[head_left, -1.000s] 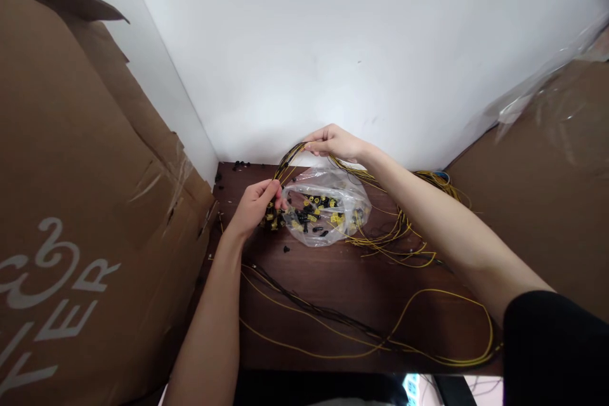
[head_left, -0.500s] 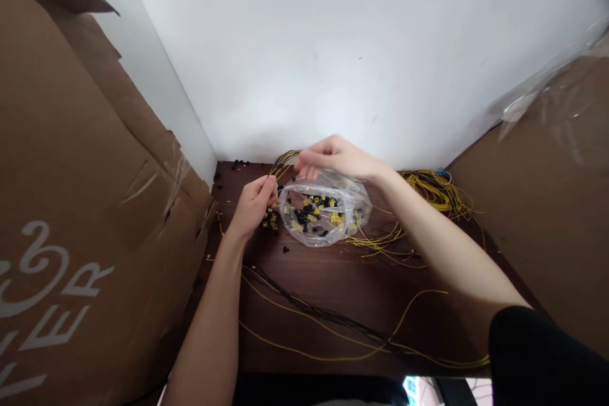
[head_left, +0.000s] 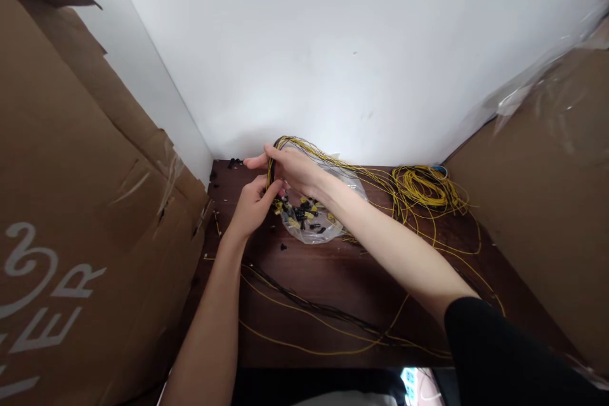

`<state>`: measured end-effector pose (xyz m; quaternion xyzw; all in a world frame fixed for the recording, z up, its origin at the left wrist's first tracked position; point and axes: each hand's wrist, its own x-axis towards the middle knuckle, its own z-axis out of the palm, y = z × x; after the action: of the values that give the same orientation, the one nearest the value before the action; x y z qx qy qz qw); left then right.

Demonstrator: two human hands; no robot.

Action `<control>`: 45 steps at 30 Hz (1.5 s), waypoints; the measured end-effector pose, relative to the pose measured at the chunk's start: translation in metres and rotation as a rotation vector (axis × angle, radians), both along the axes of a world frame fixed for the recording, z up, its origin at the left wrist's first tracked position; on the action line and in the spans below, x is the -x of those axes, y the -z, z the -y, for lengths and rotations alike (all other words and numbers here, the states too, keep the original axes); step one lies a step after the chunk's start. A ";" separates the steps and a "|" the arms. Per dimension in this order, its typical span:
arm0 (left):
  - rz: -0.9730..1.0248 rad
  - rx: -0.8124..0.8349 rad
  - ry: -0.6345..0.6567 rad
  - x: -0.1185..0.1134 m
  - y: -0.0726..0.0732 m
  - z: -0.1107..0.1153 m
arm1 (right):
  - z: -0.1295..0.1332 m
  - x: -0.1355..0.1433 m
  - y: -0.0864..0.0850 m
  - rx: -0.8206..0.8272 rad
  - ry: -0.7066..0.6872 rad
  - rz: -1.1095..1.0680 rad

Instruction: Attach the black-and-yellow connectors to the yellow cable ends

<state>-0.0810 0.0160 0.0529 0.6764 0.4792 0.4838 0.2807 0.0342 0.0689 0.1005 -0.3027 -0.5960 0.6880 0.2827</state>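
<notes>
right hand (head_left: 294,171), previously above the clear plastic bag (head_left: 318,238), now lies farther left, beside the left hand (head_left: 252,206); the wire bundle (head_left: 304,143) now rises at the hands and arches rightward behind the bag. left hand: closed, thumb against fingers, pinching the yellow-and-black bundle near its left end. right hand: partly open, fingers extended leftward past the bundle, which it touches; how firmly it holds cannot be told. the bundle's strands run right to a loose yellow coil (head_left: 423,190), resting on the dark brown tabletop (head_left: 333,279) near the right cardboard (head_left: 537,171). yellow and black connectors (head_left: 304,212) show in the bag, partly hidden by the right forearm. black strands (head_left: 323,309) and a long yellow wire (head_left: 328,353) cross the front of the tabletop.
</notes>
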 end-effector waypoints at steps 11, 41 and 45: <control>0.177 0.052 0.131 -0.008 0.000 0.002 | -0.004 -0.013 -0.012 -0.057 -0.068 -0.046; -0.840 0.268 -0.652 0.002 0.023 -0.004 | 0.011 -0.034 0.020 -0.429 0.157 0.397; -0.909 0.237 -0.689 -0.007 0.026 -0.003 | 0.046 -0.063 0.010 -0.720 0.151 0.480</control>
<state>-0.0737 0.0194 0.0270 0.5851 0.7949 0.1517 -0.0531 0.0971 0.0227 0.0905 -0.3790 -0.8227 0.3240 0.2730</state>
